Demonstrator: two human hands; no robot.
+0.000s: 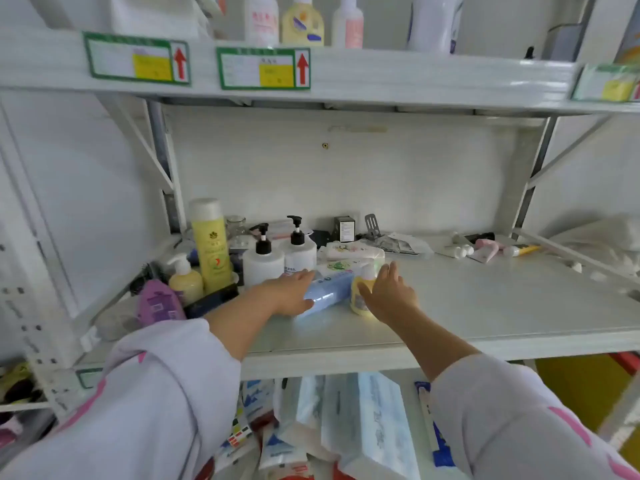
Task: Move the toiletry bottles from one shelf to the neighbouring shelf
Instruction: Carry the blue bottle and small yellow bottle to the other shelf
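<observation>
While the fingers of the left hand (pixel 294 292) lie spread and flat along the pale blue bottle (pixel 329 289), which lies on its side on the middle shelf (pixel 485 306), the right hand (pixel 389 294) is open beside the small yellow pump bottle (pixel 360 294), palm toward it, fingers extended and not yet wrapped around it; whether the palm touches the bottle cannot be told. Neither hand has a closed grip, so the likely step is either setting these two down or reaching to take them. Just beyond the hands lie flat soft packs (pixel 349 254), and behind those stand two white pump bottles (pixel 280 258). Further left a tall yellow bottle (pixel 209 244), a second small yellow pump bottle (pixel 185 280) and a purple pack (pixel 157 301) crowd the shelf's left end. Small tubes (pixel 485 249) lie at the far right, and more bottles stand on the upper shelf (pixel 381 77). Which shelf is the source cannot be told, so progress is uncertain; several bottles stand clustered at the left, suggesting much handling remains.
</observation>
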